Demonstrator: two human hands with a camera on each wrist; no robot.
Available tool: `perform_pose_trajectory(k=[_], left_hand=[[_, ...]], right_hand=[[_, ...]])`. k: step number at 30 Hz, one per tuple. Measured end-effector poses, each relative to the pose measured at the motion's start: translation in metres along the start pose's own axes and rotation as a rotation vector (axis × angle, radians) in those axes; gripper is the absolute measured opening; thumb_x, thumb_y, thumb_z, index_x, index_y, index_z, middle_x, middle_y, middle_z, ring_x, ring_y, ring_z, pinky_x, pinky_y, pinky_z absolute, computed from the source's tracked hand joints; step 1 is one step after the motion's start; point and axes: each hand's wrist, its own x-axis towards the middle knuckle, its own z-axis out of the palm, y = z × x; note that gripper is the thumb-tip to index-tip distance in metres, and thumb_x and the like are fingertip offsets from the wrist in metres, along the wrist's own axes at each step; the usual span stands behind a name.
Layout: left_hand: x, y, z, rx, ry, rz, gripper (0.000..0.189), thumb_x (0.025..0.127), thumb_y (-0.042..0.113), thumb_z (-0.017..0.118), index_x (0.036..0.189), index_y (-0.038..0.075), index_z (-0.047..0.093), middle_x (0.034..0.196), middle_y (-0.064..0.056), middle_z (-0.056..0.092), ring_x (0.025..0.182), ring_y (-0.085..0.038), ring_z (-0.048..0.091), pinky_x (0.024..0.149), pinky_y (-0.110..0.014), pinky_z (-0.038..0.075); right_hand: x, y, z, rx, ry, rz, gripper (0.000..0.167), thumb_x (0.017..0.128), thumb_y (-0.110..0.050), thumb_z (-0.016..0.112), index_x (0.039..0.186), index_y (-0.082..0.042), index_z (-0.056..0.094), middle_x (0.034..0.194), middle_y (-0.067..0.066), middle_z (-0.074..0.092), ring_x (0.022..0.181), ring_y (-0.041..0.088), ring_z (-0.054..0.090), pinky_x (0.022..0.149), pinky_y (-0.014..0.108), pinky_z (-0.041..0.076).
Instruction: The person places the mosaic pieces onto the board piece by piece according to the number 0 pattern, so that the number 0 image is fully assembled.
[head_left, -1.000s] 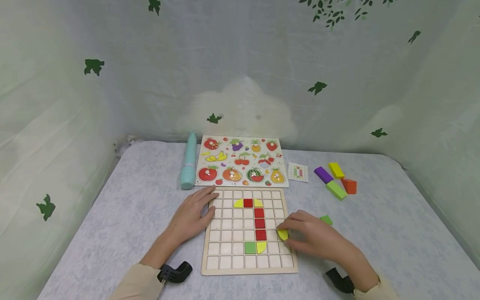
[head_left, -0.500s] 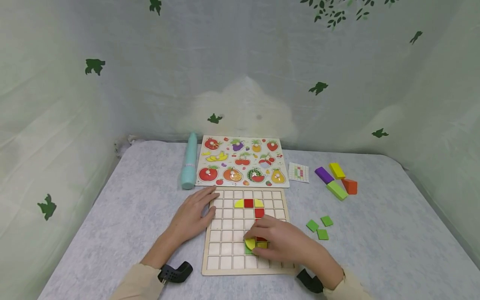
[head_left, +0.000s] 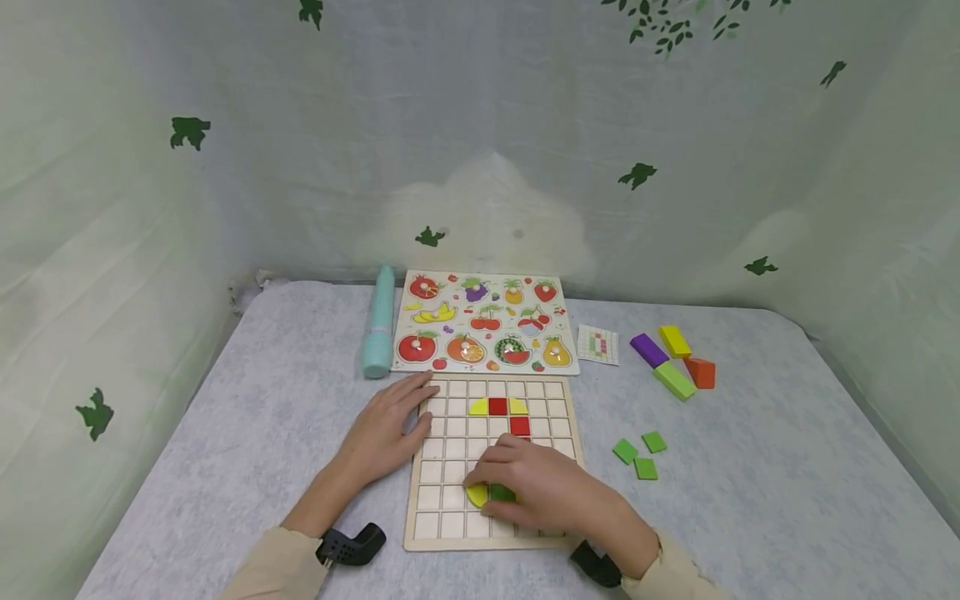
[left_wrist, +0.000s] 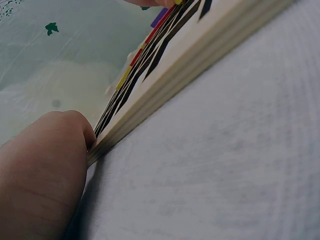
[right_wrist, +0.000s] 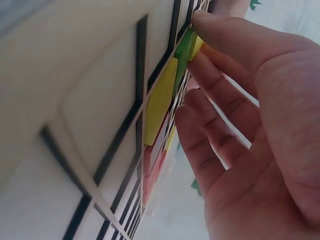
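Note:
A wooden grid board [head_left: 450, 544] lies on the table. My left hand [head_left: 382, 433] rests at its left edge, fingers lying over the frame; in the left wrist view the thumb [left_wrist: 50, 165] touches the board's side. My right hand [head_left: 536, 487] is low over the lower middle of the board, pinching a yellow quarter-circle tile [head_left: 476, 496] between thumb and fingers, just left of a green square tile [head_left: 501, 493]. The right wrist view has another yellow tile [right_wrist: 161, 102] set in the grid beside the green one. Red squares [head_left: 520, 426] and yellow corner tiles [head_left: 478, 407] stand higher up; the hand hides others.
Three loose green squares [head_left: 646, 468] lie right of the board. Behind them are purple, yellow, orange and light green blocks [head_left: 675, 382]. A pattern card [head_left: 597, 345], a fruit puzzle board [head_left: 483, 323] and a teal tapered cylinder [head_left: 378, 325] stand beyond the grid.
My right hand has carried the yellow tile leftward from the board's right edge, past the placed tiles to the green square's left side, uncovering the loose green squares. The left hand has stayed put.

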Motion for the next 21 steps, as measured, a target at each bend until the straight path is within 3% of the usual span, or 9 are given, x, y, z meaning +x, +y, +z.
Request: perform_pose_trajectory(k=[13, 21], left_hand=[[0.000, 0.000, 0.000, 0.001, -0.007, -0.003, 0.045, 0.097, 0.022, 0.066, 0.140, 0.009, 0.063, 0.157, -0.010, 0.051, 0.146, -0.031, 0.045, 0.118, -0.056, 0.038], [0.001, -0.001, 0.002, -0.001, 0.010, 0.010, 0.045, 0.097, 0.020, 0.067, 0.139, 0.007, 0.064, 0.156, -0.011, 0.051, 0.146, -0.032, 0.045, 0.118, -0.056, 0.038]], right_hand=[[-0.007, 0.003, -0.001, 0.003, 0.011, 0.015, 0.027, 0.098, -0.034, 0.072, 0.124, -0.028, 0.073, 0.122, -0.015, 0.068, 0.114, 0.006, 0.059, 0.100, 0.026, 0.053], [-0.028, 0.015, -0.009, 0.032, 0.054, 0.086, 0.029, 0.097, -0.029, 0.073, 0.125, -0.027, 0.073, 0.122, -0.015, 0.068, 0.113, 0.006, 0.057, 0.096, 0.026, 0.055]])
